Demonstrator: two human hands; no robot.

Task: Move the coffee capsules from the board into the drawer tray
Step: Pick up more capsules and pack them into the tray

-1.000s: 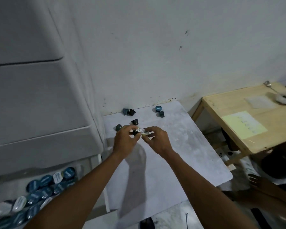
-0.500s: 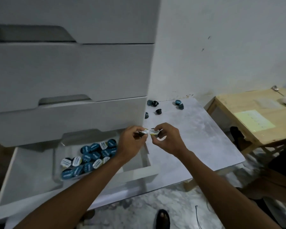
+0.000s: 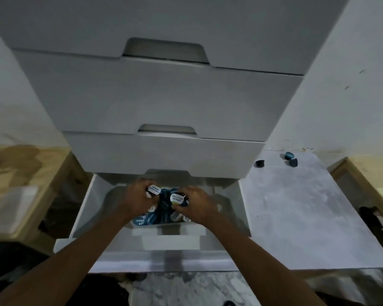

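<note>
White laminate is forming the front of the pulled-out drawer (image 3: 142,259), nearest to me, and both forearms are crossing over it. Just beyond, the left hand (image 3: 137,198) is pinching the left capsule (image 3: 153,189) between thumb and curled fingers. The right hand (image 3: 197,206) is pinching the right capsule (image 3: 177,198) likewise; neither hand is showing spread fingers. Both are hanging directly above the clear drawer tray (image 3: 116,192), just over the heap of capsules (image 3: 145,219) lying in it.

I am judging the task well advanced. The tray is holding many and two are on the point of release. At least three are waiting on the board (image 3: 296,206): a black capsule (image 3: 259,163) and a blue pair (image 3: 291,159), touching each other, near the wall. The cabinet (image 3: 164,98) is hiding the board's far left corner, so I cannot tell whether more are lying there.

Each held capsule is pointing its printed lid up toward the camera, with its body down within the fingers. The lid-to-base axis is running near vertical, tilting slightly toward me. They are squat, so I am recording no clear long axis.
</note>
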